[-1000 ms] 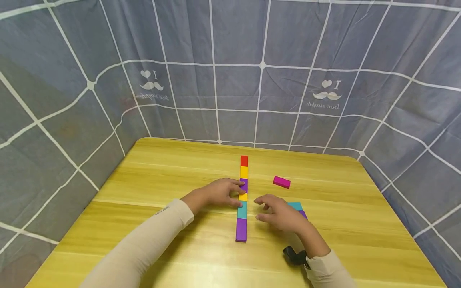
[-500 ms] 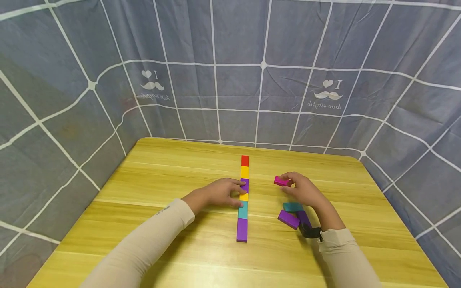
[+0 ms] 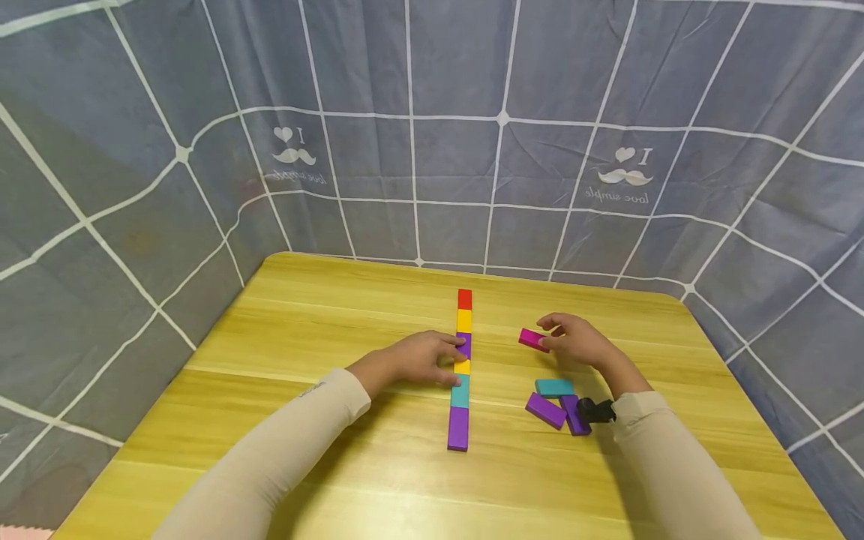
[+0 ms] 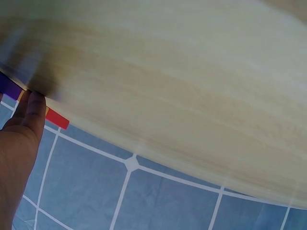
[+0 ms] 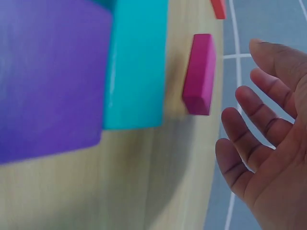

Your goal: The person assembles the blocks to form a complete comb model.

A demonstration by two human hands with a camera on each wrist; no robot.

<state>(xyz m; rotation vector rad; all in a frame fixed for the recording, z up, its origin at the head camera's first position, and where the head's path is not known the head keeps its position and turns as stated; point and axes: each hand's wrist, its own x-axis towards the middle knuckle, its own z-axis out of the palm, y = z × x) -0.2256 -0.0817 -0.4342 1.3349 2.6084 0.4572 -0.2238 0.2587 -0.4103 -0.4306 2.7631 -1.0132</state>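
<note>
One magenta rectangular block (image 3: 531, 338) lies on the yellow wood-grained tabletop (image 3: 378, 480) just beside the right hand (image 3: 577, 341), fingers spread; likely light, stiff, slightly slippery, best pinched across its long sides mid-length.

This is a nook, in a home or elsewhere I cannot tell: a yellow wood-look table (image 3: 378, 480) with wrinkly gray cloth (image 3: 364, 157) hanging around it.

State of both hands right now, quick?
Left hand: open, fingertips at the straight row of multicoloured rectangular blocks.
Right hand: open, holding nothing, close to the magenta rectangular block.
</note>
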